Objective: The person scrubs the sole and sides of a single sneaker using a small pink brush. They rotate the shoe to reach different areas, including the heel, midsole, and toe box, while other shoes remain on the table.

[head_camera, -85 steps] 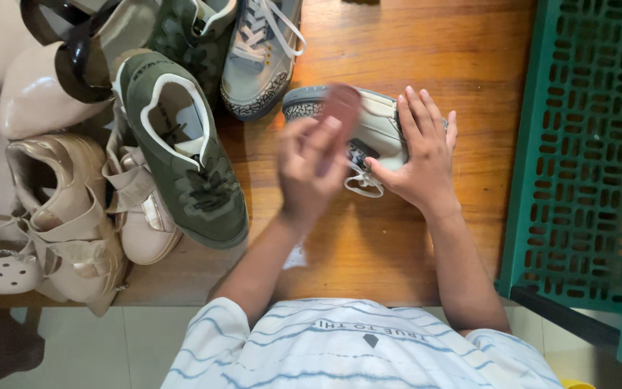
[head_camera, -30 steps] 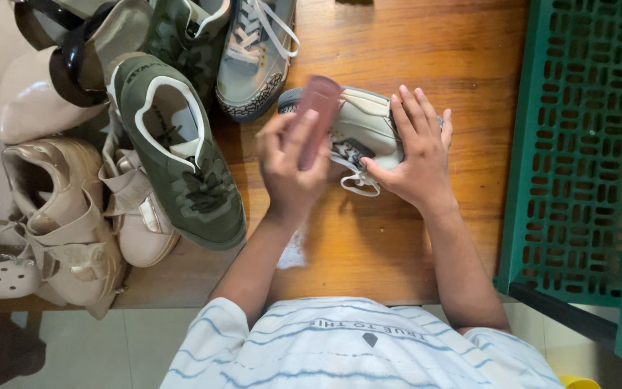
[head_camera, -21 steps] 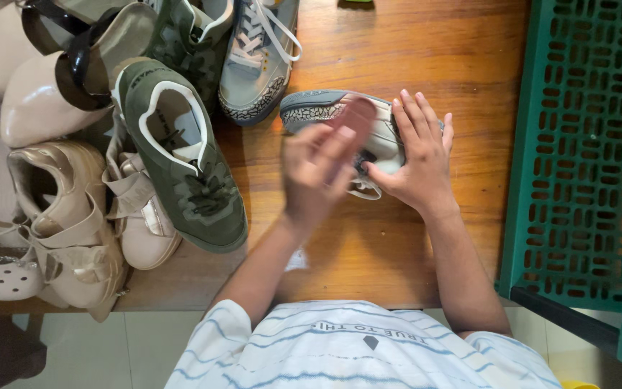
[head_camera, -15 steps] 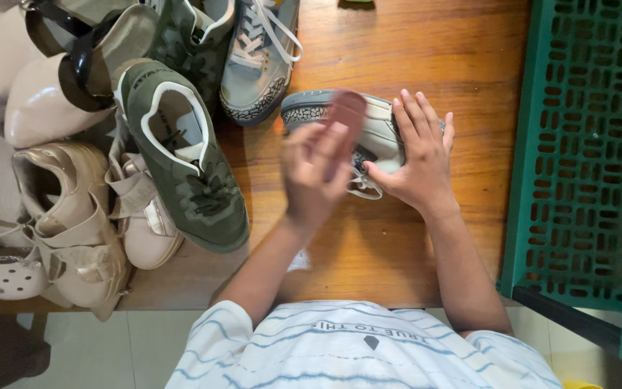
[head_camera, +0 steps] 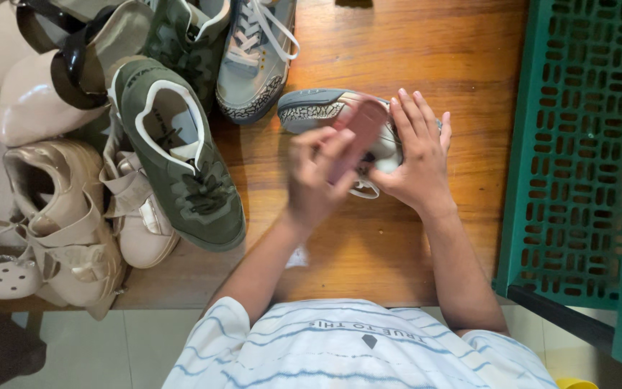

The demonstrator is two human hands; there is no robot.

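Two bare hands at work. One pinkish-brown flat brush [head_camera: 358, 137] at twelve o'clock. Three grey and olive lace-up sneakers, two beige strapped shoes at nine o'clock, one green perforated plastic crate [head_camera: 577, 158] at three o'clock.

One head-worn view, straight down.
You look from close above onto your hands and the wooden table [head_camera: 426, 43] below you.

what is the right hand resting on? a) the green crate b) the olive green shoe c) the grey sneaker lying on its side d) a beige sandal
c, the right hand lies flat on the grey sneaker, which is on its side on the wooden floor, while the left hand holds a pinkish brush-like object against it.
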